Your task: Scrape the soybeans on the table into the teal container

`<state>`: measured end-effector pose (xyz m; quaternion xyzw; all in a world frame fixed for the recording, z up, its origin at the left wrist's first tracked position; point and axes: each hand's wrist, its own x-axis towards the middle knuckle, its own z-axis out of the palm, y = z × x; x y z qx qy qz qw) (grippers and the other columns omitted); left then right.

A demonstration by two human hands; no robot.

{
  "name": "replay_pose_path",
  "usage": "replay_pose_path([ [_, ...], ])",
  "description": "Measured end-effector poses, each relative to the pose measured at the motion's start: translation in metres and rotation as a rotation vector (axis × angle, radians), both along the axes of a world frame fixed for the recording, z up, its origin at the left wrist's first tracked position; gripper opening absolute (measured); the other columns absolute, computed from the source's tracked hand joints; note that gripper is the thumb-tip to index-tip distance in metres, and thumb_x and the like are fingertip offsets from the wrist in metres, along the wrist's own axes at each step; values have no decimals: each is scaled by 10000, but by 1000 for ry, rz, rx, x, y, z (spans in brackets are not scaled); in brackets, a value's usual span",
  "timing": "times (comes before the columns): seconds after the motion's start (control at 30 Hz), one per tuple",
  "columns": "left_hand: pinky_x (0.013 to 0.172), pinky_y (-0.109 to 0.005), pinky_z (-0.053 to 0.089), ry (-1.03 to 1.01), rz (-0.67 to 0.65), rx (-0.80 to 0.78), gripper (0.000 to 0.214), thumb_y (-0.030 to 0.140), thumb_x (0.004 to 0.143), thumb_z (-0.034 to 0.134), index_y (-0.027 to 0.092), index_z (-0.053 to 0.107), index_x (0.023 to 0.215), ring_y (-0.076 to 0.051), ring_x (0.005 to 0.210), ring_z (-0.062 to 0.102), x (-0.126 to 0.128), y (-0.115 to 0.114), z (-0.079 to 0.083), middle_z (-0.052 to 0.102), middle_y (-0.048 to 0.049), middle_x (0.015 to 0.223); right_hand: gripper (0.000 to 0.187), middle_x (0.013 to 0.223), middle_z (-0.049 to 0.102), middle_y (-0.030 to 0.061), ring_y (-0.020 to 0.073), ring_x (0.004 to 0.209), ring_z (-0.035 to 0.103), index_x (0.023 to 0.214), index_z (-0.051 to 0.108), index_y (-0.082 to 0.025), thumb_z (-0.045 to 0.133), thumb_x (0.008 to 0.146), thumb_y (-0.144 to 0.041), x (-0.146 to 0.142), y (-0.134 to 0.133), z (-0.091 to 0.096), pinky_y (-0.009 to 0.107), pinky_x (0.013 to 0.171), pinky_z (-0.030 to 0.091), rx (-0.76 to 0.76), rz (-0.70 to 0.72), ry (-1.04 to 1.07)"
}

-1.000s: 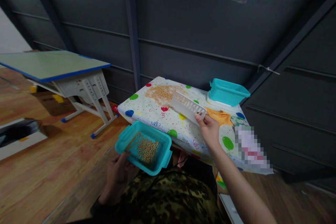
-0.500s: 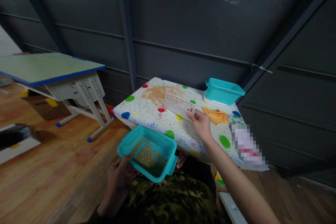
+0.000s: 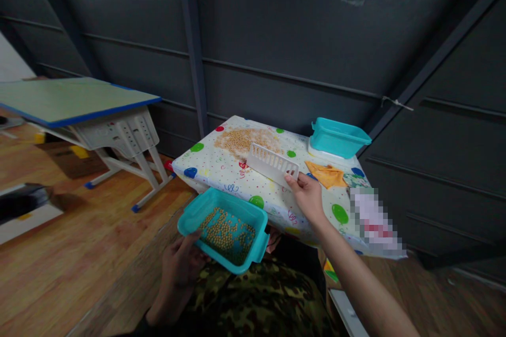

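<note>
My left hand [image 3: 182, 262] grips the near left rim of a teal plastic basin [image 3: 259, 229], held against the table's front edge above my lap. Soybeans [image 3: 221, 234] lie scattered over the basin's bottom. Between the thumb and fingers of my right hand [image 3: 306, 192] is one end of a white slotted plastic divider [image 3: 266, 167], standing on its long edge on the table. Beyond the divider spreads a heap of soybeans [image 3: 245, 139] with some white powdery or grainy stuff around it. The fingers of my left hand are partly hidden under the basin.
A balloon-print cloth covers the table [image 3: 209, 166]. At its back right stands another teal basin [image 3: 340, 137] on a white base, with an orange cloth [image 3: 326, 174] in front. A blurred-out packet [image 3: 373, 221] lies at the right edge. Left stands a green-topped desk [image 3: 79, 97]; behind is a dark wall.
The divider in my right hand has moved slightly toward me and to the right, away from the soybean heap. Soybeans in the basin have shifted a little; my left hand keeps its hold.
</note>
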<state>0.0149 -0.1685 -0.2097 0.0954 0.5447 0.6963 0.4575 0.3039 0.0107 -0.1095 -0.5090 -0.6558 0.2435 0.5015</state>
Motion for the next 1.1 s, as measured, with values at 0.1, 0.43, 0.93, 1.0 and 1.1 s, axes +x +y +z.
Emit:
replay_pose_path([
  [0.1,481,-316,575,-36,9,44,429,430,647,1150,254,780,772,-193,461,656,0,0,-1,711,36,590,686,655,508,-18,198,684,446,683,617,-292,767,974,-895,4,-7,-2,351,654,332,0,-14,-6],
  [0.43,451,-307,553,-31,17,33,429,377,623,1130,270,715,645,-189,443,620,4,1,15,635,45,505,739,667,522,-9,209,709,480,668,591,-294,809,962,-937,3,-14,-3,342,646,347,-42,18,28],
  [0.93,463,-295,534,-48,17,55,466,404,644,1160,268,723,728,-194,463,656,-2,5,-6,688,39,570,659,703,647,27,237,747,537,713,741,-266,855,946,-871,-11,-6,-4,347,667,406,-50,93,61],
  [1.0,454,-286,515,-54,14,56,477,423,639,1155,266,710,707,-192,451,649,-4,6,-12,669,38,551,652,728,687,42,250,758,568,739,784,-255,859,944,-869,-11,-7,-4,352,672,427,-53,102,70],
  [1.1,449,-277,508,-63,15,54,491,457,645,1154,261,707,689,-191,447,650,-6,7,-18,678,29,551,650,757,725,53,260,771,595,759,802,-254,863,947,-873,-11,-9,-3,360,687,456,-57,108,76],
])
